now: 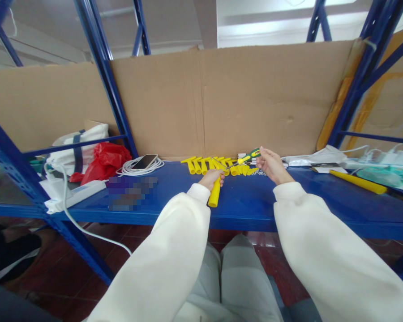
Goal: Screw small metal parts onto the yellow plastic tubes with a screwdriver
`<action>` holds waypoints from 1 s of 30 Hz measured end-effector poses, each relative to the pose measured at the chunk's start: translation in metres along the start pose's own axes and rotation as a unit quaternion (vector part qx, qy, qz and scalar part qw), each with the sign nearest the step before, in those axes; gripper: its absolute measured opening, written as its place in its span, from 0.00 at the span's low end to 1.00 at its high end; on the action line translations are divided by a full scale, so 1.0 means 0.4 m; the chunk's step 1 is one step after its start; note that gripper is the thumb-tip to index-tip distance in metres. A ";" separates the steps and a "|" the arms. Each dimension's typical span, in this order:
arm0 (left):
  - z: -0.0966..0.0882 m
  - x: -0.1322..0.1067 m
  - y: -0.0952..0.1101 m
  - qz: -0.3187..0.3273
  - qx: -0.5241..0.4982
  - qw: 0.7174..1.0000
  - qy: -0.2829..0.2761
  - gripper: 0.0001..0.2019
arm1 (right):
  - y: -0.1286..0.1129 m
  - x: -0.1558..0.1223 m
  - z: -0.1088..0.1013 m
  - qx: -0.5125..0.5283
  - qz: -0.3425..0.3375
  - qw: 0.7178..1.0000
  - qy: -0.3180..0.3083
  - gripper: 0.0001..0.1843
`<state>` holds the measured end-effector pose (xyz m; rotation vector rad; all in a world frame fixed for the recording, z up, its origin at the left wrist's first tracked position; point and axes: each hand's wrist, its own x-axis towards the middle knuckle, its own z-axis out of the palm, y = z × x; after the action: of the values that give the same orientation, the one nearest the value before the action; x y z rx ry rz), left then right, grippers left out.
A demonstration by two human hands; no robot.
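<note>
My left hand (212,179) is closed around a yellow plastic tube-shaped handle (214,197), whose open end points toward me over the blue shelf. In my right hand (269,163) is a screwdriver (249,157) with a green and yellow grip. Its shaft slants down and left toward my left hand, where the tip is too small to make out. Behind the hands lies a row of similar yellow handles (197,168). Smaller yellow pieces (245,170) and what look like small metal screws (260,172) lie beside them, left of my right hand.
On the left are a phone (145,162) on a coiled white cable (124,169), a red plastic bag (109,159) and a white power strip (77,194). A long yellow piece (357,181) lies right. A cardboard wall (255,98) closes the back; blue posts (112,89) flank it.
</note>
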<state>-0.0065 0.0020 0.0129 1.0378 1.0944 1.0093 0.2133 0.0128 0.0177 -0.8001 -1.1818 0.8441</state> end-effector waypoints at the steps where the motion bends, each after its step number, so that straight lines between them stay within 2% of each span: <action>1: -0.001 0.001 0.000 -0.001 -0.002 1.000 -0.002 0.11 | 0.000 0.001 0.000 0.006 -0.003 1.000 -0.010 0.25; 4: -0.002 0.002 0.002 -0.006 0.002 1.000 -0.004 0.12 | 0.009 0.007 -0.002 -0.002 -0.013 1.000 -0.015 0.25; 9: 0.000 0.000 0.003 -0.003 0.016 1.000 -0.002 0.10 | 0.026 0.019 -0.004 -0.029 -0.030 0.998 0.049 0.28; 12: 0.002 -0.001 0.001 -0.002 0.012 1.000 -0.004 0.10 | 0.024 0.017 -0.003 -0.018 -0.023 0.998 0.061 0.28; 15: 0.003 -0.003 0.001 -0.001 0.011 1.000 -0.002 0.10 | 0.017 0.010 -0.005 -0.022 -0.015 0.998 0.051 0.27; 24: 0.001 -0.003 0.004 0.000 0.019 1.000 0.001 0.09 | -0.006 -0.002 -0.001 0.028 0.009 0.999 -0.027 0.22; 27: 0.001 -0.002 0.003 0.000 0.018 1.000 0.004 0.09 | 0.000 0.002 0.000 0.022 0.007 0.999 -0.025 0.24; 30: 0.002 -0.003 0.002 0.000 0.015 1.000 0.002 0.10 | 0.010 0.010 -0.002 0.027 0.000 1.000 0.007 0.28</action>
<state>-0.0059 0.0009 0.0142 1.0607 1.1168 0.9980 0.2141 0.0179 0.0158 -0.7606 -1.1413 0.8654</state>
